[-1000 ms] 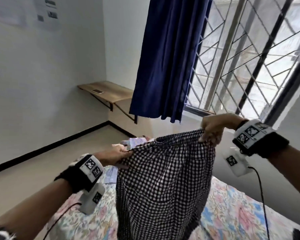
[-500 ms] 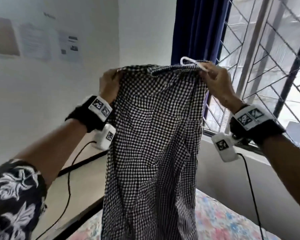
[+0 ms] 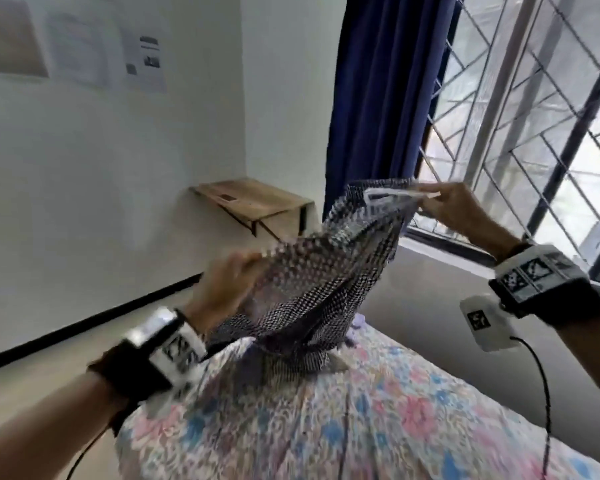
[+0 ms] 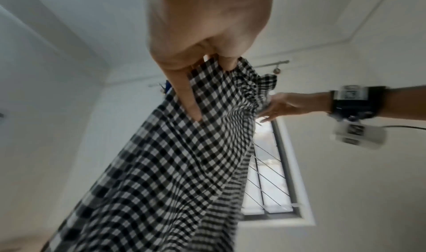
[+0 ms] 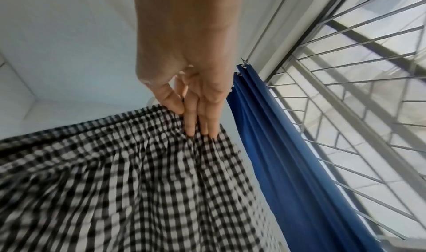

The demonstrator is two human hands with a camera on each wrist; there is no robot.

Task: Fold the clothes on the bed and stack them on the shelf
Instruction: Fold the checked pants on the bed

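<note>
The black-and-white checked woven cloth garment [image 3: 321, 271] looks thin and matt, gathered into soft ruffles at its top edge, with a white flat cord [image 3: 394, 192] at about one o'clock on it. The floral printed cotton bedsheet [image 3: 361, 417] under it is matt and faintly creased. At eleven o'clock the pale wooden wall shelf [image 3: 257, 199] shows a smooth, dull grain on dark metal brackets. The deep blue cloth curtain [image 3: 381, 98] hangs in heavy matt folds beside the painted metal window grille [image 3: 520, 140]. White paper sheets [image 3: 142, 60] lie flat on the smooth painted wall.
</note>
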